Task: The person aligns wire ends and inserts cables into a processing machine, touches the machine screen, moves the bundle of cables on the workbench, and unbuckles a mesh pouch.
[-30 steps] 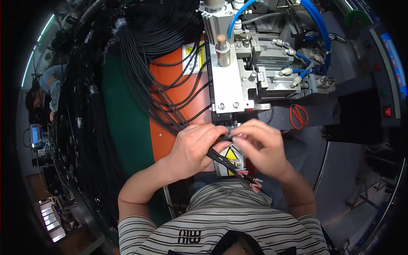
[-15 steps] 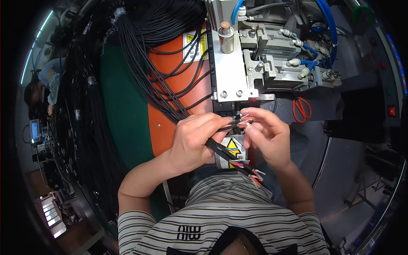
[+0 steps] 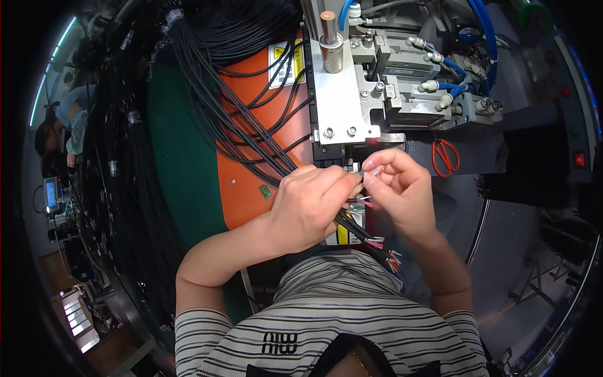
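My left hand is closed round a bundle of black cables. Below that hand, the cable ends fan out with red, white and blue inner wires bare. My right hand pinches the small coloured wires of one cable between thumb and forefinger, close to the left fingertips. Both hands are just in front of the metal machine head. Part of a yellow warning label shows beneath the cables.
Pneumatic cylinders with blue tubes stand at the upper right. Red-handled scissors lie right of them. An orange plate and green surface are on the left. Another person is at the far left.
My left hand has moved right with the cables. My right hand has risen slightly and closed on a cable's wires. A small green piece now shows on the orange plate.
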A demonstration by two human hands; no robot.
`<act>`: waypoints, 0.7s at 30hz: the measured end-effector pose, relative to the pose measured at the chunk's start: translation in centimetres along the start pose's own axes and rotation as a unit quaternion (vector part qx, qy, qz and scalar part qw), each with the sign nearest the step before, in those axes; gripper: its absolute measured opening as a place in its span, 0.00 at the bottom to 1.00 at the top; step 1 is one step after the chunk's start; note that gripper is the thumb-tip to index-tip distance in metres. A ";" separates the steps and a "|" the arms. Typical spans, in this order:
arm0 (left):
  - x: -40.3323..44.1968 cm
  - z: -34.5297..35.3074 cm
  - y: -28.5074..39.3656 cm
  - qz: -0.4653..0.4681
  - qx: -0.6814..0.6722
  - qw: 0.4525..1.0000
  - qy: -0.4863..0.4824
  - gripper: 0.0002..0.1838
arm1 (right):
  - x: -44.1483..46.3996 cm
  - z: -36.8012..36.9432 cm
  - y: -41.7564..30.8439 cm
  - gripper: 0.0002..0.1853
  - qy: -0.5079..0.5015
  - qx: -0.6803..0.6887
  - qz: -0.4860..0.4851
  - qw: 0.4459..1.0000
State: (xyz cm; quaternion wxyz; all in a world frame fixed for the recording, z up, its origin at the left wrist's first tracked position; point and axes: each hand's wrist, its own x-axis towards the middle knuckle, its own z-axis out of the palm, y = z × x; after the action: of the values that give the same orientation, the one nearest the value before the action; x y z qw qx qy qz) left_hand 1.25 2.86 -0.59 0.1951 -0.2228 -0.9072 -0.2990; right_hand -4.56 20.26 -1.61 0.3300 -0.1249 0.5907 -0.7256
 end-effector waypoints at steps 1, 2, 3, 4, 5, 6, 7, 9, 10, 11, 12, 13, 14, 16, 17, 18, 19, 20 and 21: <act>-0.1 0.0 -0.1 -0.023 -0.020 1.000 0.004 0.11 | -0.2 0.6 0.2 0.16 0.008 0.031 -0.038 0.999; -0.3 0.0 -0.2 -0.047 -0.040 0.998 0.008 0.11 | -0.3 1.1 0.5 0.17 0.016 0.063 -0.075 0.995; -0.5 0.1 -0.4 -0.071 -0.060 0.996 0.011 0.11 | -0.3 1.3 0.7 0.17 0.024 0.095 -0.111 0.989; -0.6 0.3 -0.6 -0.072 -0.060 0.996 0.011 0.11 | -0.4 1.3 1.0 0.17 0.024 0.095 -0.110 0.989; -0.7 0.5 -0.8 -0.066 -0.057 0.996 0.021 0.11 | -0.4 1.3 1.3 0.16 0.039 0.055 -0.135 0.989; -0.9 0.7 -0.9 -0.061 -0.054 0.996 0.031 0.11 | -0.5 1.3 1.6 0.15 0.054 0.015 -0.158 0.986; -0.9 0.8 -1.0 -0.055 -0.051 0.996 0.042 0.10 | -0.6 1.3 1.9 0.15 0.068 -0.026 -0.181 0.981; -0.8 0.5 -0.8 -0.049 -0.040 0.998 0.031 0.12 | -0.5 1.2 2.2 0.13 0.097 -0.107 -0.232 0.962; -0.8 0.3 -0.6 -0.046 -0.029 0.998 0.020 0.13 | -0.6 1.1 2.3 0.13 0.110 -0.147 -0.255 0.949; -0.7 0.1 -0.5 -0.043 -0.018 0.999 0.010 0.14 | -0.6 1.0 2.3 0.12 0.122 -0.188 -0.278 0.934; -0.7 0.0 -0.4 -0.044 -0.018 0.999 0.010 0.14 | -0.6 0.8 2.2 0.12 0.121 -0.188 -0.278 0.934; -0.6 -0.2 -0.3 -0.037 -0.012 0.999 0.012 0.14 | -0.6 0.3 1.8 0.12 0.081 -0.112 -0.204 0.969; -0.4 -0.2 -0.2 -0.028 -0.007 0.999 0.014 0.13 | -0.6 -0.2 1.4 0.12 0.041 -0.035 -0.128 0.990; -0.4 -0.2 -0.2 -0.020 -0.003 1.000 0.015 0.13 | -0.5 -0.9 1.2 0.13 0.002 0.044 -0.050 0.998; -0.4 -0.2 -0.3 -0.020 -0.002 1.000 0.014 0.14 | -0.4 -1.1 1.2 0.13 -0.020 0.114 -0.013 0.993; -0.5 -0.2 -0.3 -0.021 -0.001 1.000 0.012 0.15 | -0.3 -1.2 1.2 0.13 -0.041 0.183 0.024 0.982; -0.6 -0.2 -0.4 -0.022 0.000 1.000 0.012 0.16 | -0.3 -1.4 1.2 0.13 -0.062 0.251 0.062 0.964; -0.7 -0.1 -0.5 -0.022 0.000 1.000 0.011 0.16 | -0.2 -1.5 1.2 0.13 -0.062 0.251 0.062 0.964; -0.9 0.1 -0.7 -0.024 -0.009 1.000 0.012 0.17 | -0.1 -1.7 1.4 0.12 -0.066 0.255 0.063 0.963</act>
State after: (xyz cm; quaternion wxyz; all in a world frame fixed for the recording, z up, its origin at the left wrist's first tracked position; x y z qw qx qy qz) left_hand 1.62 2.16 -1.40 0.1970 -0.1987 -0.9072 -0.3142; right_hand -5.00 21.49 -3.34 0.4342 -0.0470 0.3701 -0.8199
